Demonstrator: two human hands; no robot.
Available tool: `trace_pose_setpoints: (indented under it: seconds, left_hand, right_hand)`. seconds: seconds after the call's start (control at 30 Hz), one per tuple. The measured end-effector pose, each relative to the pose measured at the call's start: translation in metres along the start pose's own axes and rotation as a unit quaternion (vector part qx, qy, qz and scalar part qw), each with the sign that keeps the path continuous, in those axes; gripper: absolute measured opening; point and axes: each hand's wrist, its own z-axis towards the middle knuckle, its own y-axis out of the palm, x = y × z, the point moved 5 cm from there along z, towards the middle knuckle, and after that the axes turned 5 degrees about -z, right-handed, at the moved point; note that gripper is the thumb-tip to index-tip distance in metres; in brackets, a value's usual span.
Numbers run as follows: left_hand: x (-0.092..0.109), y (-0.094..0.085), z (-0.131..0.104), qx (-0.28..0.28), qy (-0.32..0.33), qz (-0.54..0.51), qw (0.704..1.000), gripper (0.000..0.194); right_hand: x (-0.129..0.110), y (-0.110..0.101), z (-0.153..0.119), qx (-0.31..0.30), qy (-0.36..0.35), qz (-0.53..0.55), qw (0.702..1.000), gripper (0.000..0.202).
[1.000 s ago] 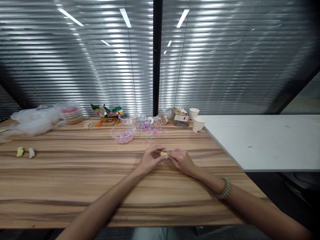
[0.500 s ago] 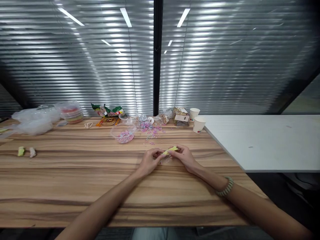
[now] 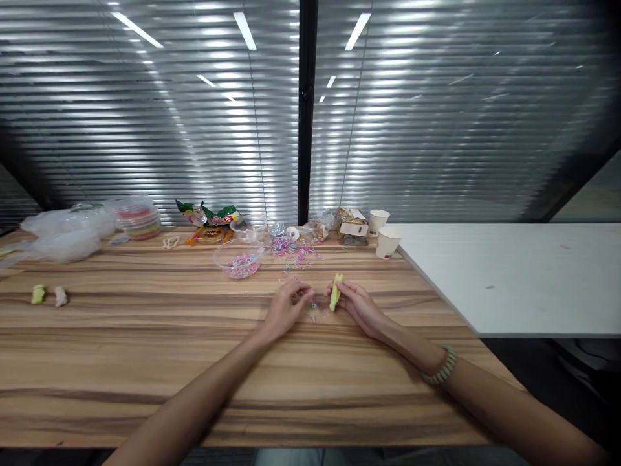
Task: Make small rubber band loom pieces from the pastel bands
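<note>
My right hand (image 3: 358, 304) holds a small yellow-green piece (image 3: 335, 291) upright between its fingertips, just above the wooden table (image 3: 145, 349). My left hand (image 3: 285, 308) rests a little to its left with the fingers curled and pinched together; whether something tiny sits between them I cannot tell. A few small pastel bits (image 3: 313, 314) lie on the wood between the two hands. A beaded bracelet (image 3: 439, 366) is on my right wrist.
Behind the hands are a clear bowl of pastel bits (image 3: 239, 257), a scatter of the same bits (image 3: 294, 251), snack packets (image 3: 209, 217), a small box (image 3: 351, 228) and two paper cups (image 3: 383, 234). Plastic bags (image 3: 63, 234) and a lidded tub (image 3: 138, 219) lie far left. A white table (image 3: 514, 272) adjoins right.
The yellow-green piece was held flat between both hands; now only the right hand holds it, turned upright. The left hand has let go and drawn slightly left.
</note>
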Motion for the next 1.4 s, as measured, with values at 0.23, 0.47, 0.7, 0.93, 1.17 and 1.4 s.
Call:
trace_pose_setpoints:
  seconds: [0.23, 0.47, 0.7, 0.93, 1.17, 1.4]
  left_hand:
    - [-0.048, -0.047, 0.018, 0.04, -0.016, 0.178, 0.983, 0.018]
    - [-0.043, -0.045, 0.017, 0.047, -0.025, 0.201, 0.978, 0.01]
    - [-0.02, -0.01, 0.007, 0.057, -0.073, -0.083, 0.992, 0.015]
    - [-0.008, 0.028, -0.006, -0.039, -0.132, -0.25, 0.958, 0.024]
    - [-0.003, 0.029, -0.007, -0.062, -0.139, -0.255, 0.955, 0.029]
    - [-0.008, 0.029, -0.008, -0.061, -0.162, -0.253, 0.952, 0.028]
  right_hand:
    - [0.003, -0.004, 0.003, -0.01, -0.004, -0.032, 0.999, 0.028]
    - [0.009, -0.008, 0.004, 0.019, 0.023, -0.046, 0.999, 0.03]
    - [-0.002, 0.003, -0.004, 0.007, -0.042, -0.197, 0.98, 0.032]
    - [-0.01, 0.013, -0.009, -0.067, -0.144, -0.341, 0.927, 0.023]
    - [-0.013, 0.016, -0.011, -0.067, -0.153, -0.397, 0.903, 0.021]
    - [-0.008, 0.012, -0.009, -0.054, -0.151, -0.422, 0.892, 0.024]
